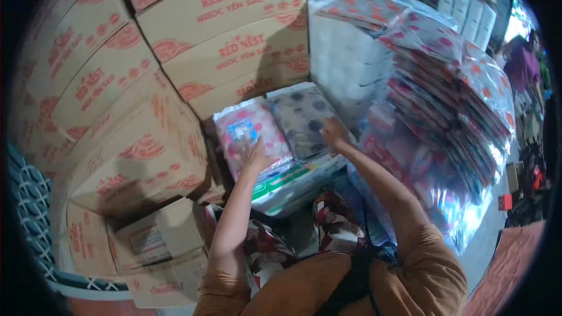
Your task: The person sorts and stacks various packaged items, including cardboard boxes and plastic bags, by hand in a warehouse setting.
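Note:
My left hand (253,155) rests with its fingers spread on the lower part of a pink-dotted plastic-wrapped packet (257,126) that has a blue label. At the right edge of a grey packet with dark dots (301,118) is my right hand (335,134), its fingers partly extended against the wrap. The two packets lie side by side on a green and white plastic-wrapped bundle (287,182). Their dotted contents look like folded sheets.
Stacked brown cartons (234,11) rise behind and to the left. An opened carton (161,234) sits at the lower left. On the right leans a tall pile of dotted plastic-wrapped packets (445,99). A person in purple (521,64) is at the far right.

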Demonstrator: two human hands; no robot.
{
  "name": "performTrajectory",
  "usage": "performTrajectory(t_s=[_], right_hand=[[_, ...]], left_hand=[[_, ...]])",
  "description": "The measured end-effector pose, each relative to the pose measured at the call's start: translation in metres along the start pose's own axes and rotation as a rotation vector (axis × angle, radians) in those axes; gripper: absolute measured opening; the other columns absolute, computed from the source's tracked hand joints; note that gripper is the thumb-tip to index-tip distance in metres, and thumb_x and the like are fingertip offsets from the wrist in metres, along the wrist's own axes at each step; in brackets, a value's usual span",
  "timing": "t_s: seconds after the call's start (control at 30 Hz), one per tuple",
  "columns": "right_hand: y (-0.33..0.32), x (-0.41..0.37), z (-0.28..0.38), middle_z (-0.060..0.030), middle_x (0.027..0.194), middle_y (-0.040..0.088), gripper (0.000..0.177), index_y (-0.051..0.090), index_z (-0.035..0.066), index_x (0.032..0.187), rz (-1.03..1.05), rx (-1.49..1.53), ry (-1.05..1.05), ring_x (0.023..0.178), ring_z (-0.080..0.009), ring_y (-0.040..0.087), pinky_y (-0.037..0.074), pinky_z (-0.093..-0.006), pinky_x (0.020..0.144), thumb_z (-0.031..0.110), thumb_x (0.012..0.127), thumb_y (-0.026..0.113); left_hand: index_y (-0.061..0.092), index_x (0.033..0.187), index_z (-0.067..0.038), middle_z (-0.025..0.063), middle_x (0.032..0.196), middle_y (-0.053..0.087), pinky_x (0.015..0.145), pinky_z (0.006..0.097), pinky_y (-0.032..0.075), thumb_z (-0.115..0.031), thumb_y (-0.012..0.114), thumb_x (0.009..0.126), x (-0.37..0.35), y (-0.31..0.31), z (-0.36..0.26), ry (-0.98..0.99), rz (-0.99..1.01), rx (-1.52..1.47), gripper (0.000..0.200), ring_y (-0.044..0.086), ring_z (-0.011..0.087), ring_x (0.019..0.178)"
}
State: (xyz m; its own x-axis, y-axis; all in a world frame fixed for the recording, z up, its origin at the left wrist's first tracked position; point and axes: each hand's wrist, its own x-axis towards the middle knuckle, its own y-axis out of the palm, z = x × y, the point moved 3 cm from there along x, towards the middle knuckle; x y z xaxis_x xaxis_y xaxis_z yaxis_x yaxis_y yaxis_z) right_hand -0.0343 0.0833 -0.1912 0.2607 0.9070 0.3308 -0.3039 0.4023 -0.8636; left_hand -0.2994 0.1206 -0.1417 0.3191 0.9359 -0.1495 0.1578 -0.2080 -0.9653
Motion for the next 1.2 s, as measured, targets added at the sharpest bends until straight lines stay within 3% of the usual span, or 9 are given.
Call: performTrajectory(t_s=[0.13, 0.23, 0.5, 0.63, 0.83, 0.93, 1.03, 1.13, 1.2], right_hand=[[0.000, -0.008, 0.005, -0.0192, 0.093, 0.053, 0.043, 0.049, 0.002, 0.104, 0.037, -0.050, 0.079, 0.094, -0.0349, 0.049, 0.038, -0.0417, 0.081, 0.029, 0.071, 0.059], [0.003, -0.019, 0.007, -0.0232, 0.117, 0.038, 0.052, 0.039, 0.008, 0.119, 0.223, -0.069, 0.206, 0.109, -0.0375, 0.035, 0.030, -0.0496, 0.089, 0.033, 0.076, 0.055], [-0.001, -0.022, 0.005, -0.0276, 0.129, 0.024, 0.084, 0.025, 0.011, 0.129, 0.209, -0.071, 0.378, 0.121, -0.0446, 0.018, 0.019, -0.0563, 0.093, 0.045, 0.063, 0.066], [0.023, -0.014, -0.021, -0.0294, 0.126, 0.028, 0.090, 0.022, 0.011, 0.130, 0.201, 0.036, 0.369, 0.118, -0.0462, 0.023, 0.020, -0.0591, 0.091, 0.044, 0.060, 0.068], [-0.001, -0.014, 0.004, -0.0243, 0.114, 0.043, 0.077, 0.034, 0.012, 0.120, 0.216, -0.106, 0.354, 0.109, -0.0405, 0.038, 0.029, -0.0574, 0.082, 0.036, 0.058, 0.070], [0.029, -0.006, -0.027, -0.0160, 0.111, 0.046, 0.083, 0.031, 0.005, 0.124, -0.072, -0.318, 0.111, 0.102, -0.0336, 0.044, 0.035, -0.0494, 0.083, 0.036, 0.057, 0.070], [0.019, -0.008, -0.037, -0.0147, 0.103, 0.051, 0.066, 0.037, 0.004, 0.119, -0.155, 0.199, 0.274, 0.090, -0.0302, 0.051, 0.043, -0.0475, 0.069, 0.027, 0.065, 0.066], [0.031, -0.004, -0.056, -0.0121, 0.092, 0.054, 0.052, 0.042, 0.004, 0.115, 0.273, 0.313, 0.056, 0.075, -0.0278, 0.054, 0.047, -0.0447, 0.056, 0.021, 0.070, 0.062], [0.000, -0.022, -0.023, -0.0098, 0.088, 0.056, 0.042, 0.049, 0.005, 0.108, 0.491, 1.172, 0.815, 0.069, -0.0242, 0.056, 0.048, -0.0419, 0.047, 0.021, 0.072, 0.062]], left_hand=[[0.025, 0.131, -0.026, 0.0213, 0.137, 0.007, 0.093, 0.0606, 0.014, -0.050, 0.065, 0.060, -0.003, 0.022, 0.022, -0.045, 0.001, -0.010, 0.085, 0.007, 0.0437, 0.125], [0.026, 0.130, -0.028, 0.0209, 0.137, 0.009, 0.092, 0.0594, 0.017, -0.051, 0.065, 0.060, -0.005, 0.031, 0.021, -0.052, -0.008, 0.008, 0.083, 0.008, 0.0446, 0.124], [0.031, 0.128, -0.027, 0.0195, 0.136, 0.014, 0.089, 0.0582, 0.022, -0.048, 0.067, 0.059, -0.004, 0.029, 0.023, -0.059, 0.011, 0.010, 0.081, 0.011, 0.0436, 0.124], [0.031, 0.128, -0.027, 0.0193, 0.135, 0.016, 0.089, 0.0590, 0.023, -0.048, 0.069, 0.057, -0.001, 0.032, 0.024, -0.065, -0.013, 0.022, 0.083, 0.011, 0.0445, 0.123], [0.031, 0.128, -0.026, 0.0203, 0.135, 0.016, 0.090, 0.0609, 0.021, -0.051, 0.069, 0.055, 0.006, 0.044, 0.029, -0.053, -0.028, -0.004, 0.086, 0.010, 0.0466, 0.122], [0.029, 0.129, -0.026, 0.0212, 0.136, 0.011, 0.092, 0.0605, 0.017, -0.055, 0.066, 0.057, -0.005, 0.027, 0.020, -0.065, 0.030, 0.024, 0.086, 0.008, 0.0463, 0.123], [0.028, 0.130, -0.026, 0.0207, 0.137, 0.010, 0.093, 0.0603, 0.015, -0.056, 0.065, 0.057, 0.007, 0.043, 0.028, -0.051, 0.028, 0.037, 0.087, 0.007, 0.0457, 0.124], [0.028, 0.130, -0.026, 0.0207, 0.137, 0.010, 0.093, 0.0602, 0.015, -0.055, 0.065, 0.057, 0.006, 0.042, 0.028, -0.047, 0.028, 0.032, 0.087, 0.008, 0.0456, 0.124], [0.028, 0.130, -0.026, 0.0211, 0.137, 0.012, 0.093, 0.0602, 0.015, -0.055, 0.065, 0.057, 0.007, 0.046, 0.030, -0.036, 0.022, 0.020, 0.086, 0.009, 0.0460, 0.123]])
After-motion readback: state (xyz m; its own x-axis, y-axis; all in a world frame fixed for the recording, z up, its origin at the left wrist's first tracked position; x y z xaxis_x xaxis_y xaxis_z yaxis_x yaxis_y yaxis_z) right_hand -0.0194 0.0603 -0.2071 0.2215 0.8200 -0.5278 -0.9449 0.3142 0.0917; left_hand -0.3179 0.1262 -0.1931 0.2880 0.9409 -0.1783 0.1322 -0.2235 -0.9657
